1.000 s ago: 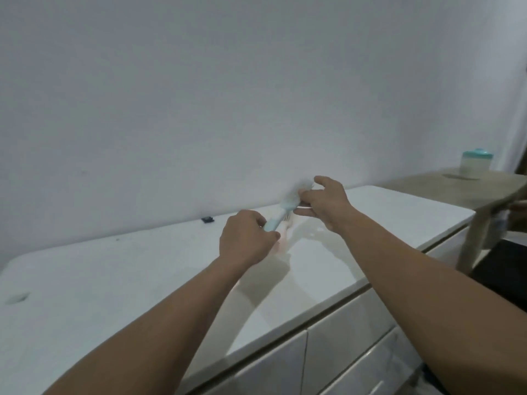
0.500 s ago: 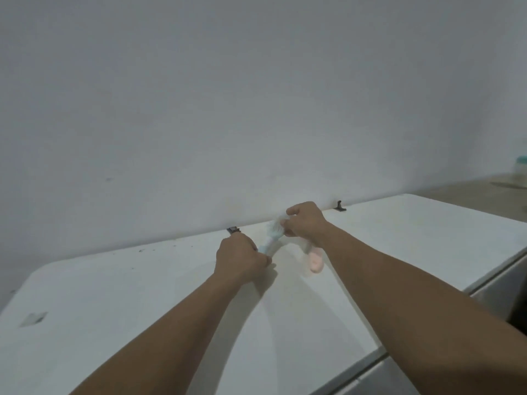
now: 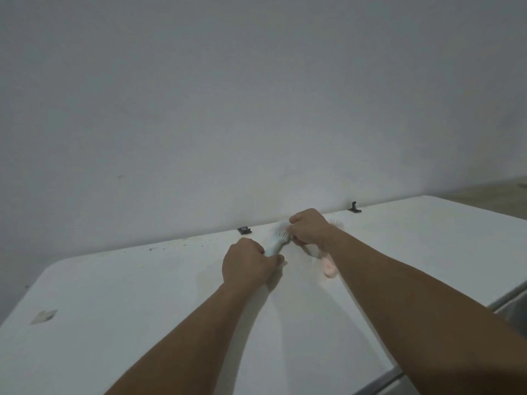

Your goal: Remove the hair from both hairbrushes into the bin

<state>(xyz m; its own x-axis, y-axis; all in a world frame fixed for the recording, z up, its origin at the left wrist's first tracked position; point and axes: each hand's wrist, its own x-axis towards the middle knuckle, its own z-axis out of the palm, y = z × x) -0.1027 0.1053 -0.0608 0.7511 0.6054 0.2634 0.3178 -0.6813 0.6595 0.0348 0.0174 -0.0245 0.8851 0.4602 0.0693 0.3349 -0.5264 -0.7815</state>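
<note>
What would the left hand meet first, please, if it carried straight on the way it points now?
Probably the right hand, which pinches at the bristles of the blue hairbrush that the left hand grips by the handle; beyond that, the wall. Depth is unclear.

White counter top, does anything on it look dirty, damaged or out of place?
Yes. Dark specks lie scattered along the white counter near the wall, and a grey scuffed patch marks its left edge. The pink hairbrush lies loose under the right arm.
</note>
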